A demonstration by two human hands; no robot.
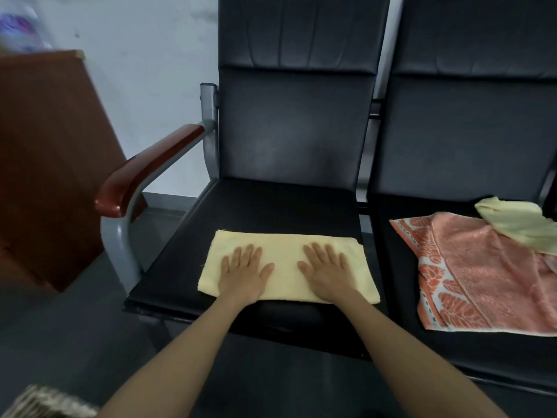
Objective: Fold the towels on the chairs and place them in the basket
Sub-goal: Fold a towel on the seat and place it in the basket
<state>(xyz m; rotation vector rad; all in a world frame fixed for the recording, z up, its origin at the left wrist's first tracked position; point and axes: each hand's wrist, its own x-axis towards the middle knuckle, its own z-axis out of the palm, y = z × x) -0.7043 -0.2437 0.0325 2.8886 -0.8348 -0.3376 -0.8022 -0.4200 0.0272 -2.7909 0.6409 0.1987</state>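
A person's left hand and right hand lie palm-down, fingers spread and gripping nothing, side by side on a folded pale yellow towel that sits flat on the front half of a black padded chair seat. The towel forms a neat rectangle, its long edge running across the seat, with the near edge close to the seat's front lip. Both bare forearms reach in from the bottom of the view.

On the neighbouring seat to the right, an orange towel with a patterned leaf border is spread loosely, unfolded, and a crumpled pale yellow cloth rests on its far right corner, partly cut off by the frame edge.

The left chair has a grey metal frame with a reddish-brown wooden armrest. Beyond it stands a brown wooden cabinet against a pale wall. At the bottom left corner, the blurred woven rim of a basket shows on the dark floor, well apart from the towels.
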